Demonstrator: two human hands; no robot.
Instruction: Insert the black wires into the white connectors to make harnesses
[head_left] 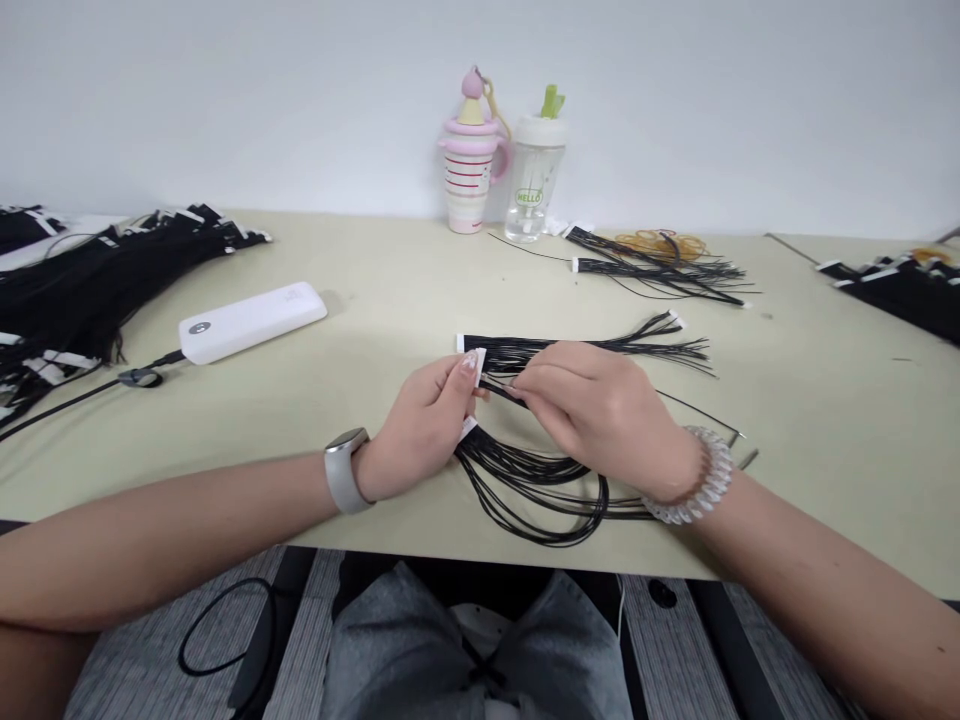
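Near the front of the table, my left hand (424,425) pinches a white connector (480,366) between thumb and fingers. Just to its right my right hand (604,415) is closed, its fingertips on the black wires (501,390) at that connector. Below the hands a black wire bundle (551,485) with a white end loops across the tabletop, partly hidden by my right hand and wrist. Behind my fingers lies another black wire harness (506,350) with a white connector at its left end. A thin rod-like piece (748,459) pokes out beyond my right wrist.
A white power bank (253,322) with a black cable lies to the left, before a large pile of black wire harnesses (112,265). A pink-lidded cup (469,180) and a clear bottle (532,185) stand by the wall. More harnesses (660,268) lie behind and at far right.
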